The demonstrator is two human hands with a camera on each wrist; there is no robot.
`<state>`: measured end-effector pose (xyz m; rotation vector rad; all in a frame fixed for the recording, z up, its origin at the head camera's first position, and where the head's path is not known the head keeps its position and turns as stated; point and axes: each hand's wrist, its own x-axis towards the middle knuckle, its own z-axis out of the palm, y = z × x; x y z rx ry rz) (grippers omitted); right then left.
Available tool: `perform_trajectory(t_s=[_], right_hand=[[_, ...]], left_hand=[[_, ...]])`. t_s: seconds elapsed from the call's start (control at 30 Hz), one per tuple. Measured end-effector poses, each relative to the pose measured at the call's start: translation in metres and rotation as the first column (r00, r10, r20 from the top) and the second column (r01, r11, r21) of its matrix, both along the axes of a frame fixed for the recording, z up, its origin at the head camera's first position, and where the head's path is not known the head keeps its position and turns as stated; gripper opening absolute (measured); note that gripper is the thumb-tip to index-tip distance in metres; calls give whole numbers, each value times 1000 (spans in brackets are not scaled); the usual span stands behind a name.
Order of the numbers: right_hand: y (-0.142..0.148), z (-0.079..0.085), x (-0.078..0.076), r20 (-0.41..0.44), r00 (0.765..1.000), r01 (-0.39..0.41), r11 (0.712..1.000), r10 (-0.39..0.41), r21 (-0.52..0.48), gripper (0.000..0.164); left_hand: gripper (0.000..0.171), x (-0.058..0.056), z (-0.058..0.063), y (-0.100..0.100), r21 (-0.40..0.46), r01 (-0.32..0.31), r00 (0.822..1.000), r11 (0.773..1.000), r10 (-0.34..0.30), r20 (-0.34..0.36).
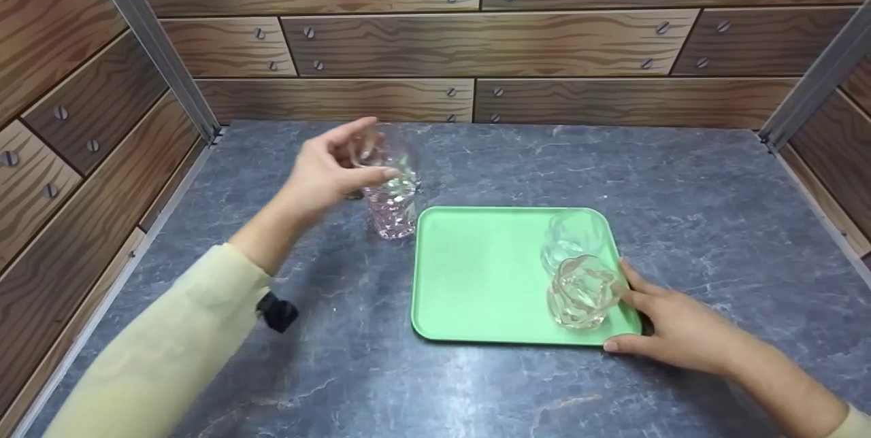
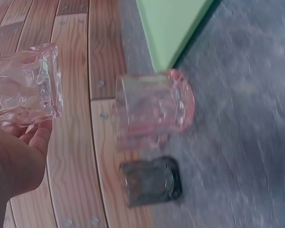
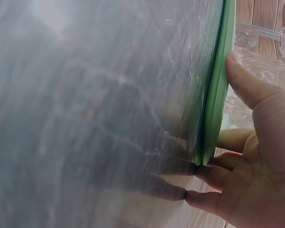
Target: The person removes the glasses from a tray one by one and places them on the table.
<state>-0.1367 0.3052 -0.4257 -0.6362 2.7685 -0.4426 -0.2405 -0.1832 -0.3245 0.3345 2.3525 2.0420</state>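
My left hand holds a clear drinking glass in the air, left of the green tray. In the head view it overlaps a pinkish glass standing on the table. The left wrist view shows the held glass apart from the pinkish glass, with a dark grey glass beside that one. At the tray's near right corner, my right hand grips the rim, thumb on the near edge and fingers along the right side. Two clear glasses stand there, a faceted one nearest the fingers and another behind.
The grey marbled table spreads around the tray. Wood-patterned panels close off the back and both sides, with metal posts at the rear corners. A small black device sits under the left wrist.
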Motion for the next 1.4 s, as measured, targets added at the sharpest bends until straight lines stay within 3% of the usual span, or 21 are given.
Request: perform_trajectory(t_s=[0.23, 0.6, 1.0, 1.4], right_hand=[[-1, -1, 0, 12, 1000, 9, 1000, -9, 7, 110], [0, -2, 0, -1, 1000, -2, 1000, 2, -1, 109], [0, 1, -1, 9, 1000, 7, 1000, -7, 14, 110], [1, 0, 0, 15, 1000, 21, 1000, -20, -1, 112]], left_hand=[[89, 2, -4, -30, -13, -55, 998, 998, 55, 2], [88, 3, -24, -64, -82, -121, 992, 989, 123, 17], [89, -2, -47, -75, -127, -154, 987, 980, 159, 30], [90, -6, -78, -77, -165, -164, 983, 972, 176, 58]])
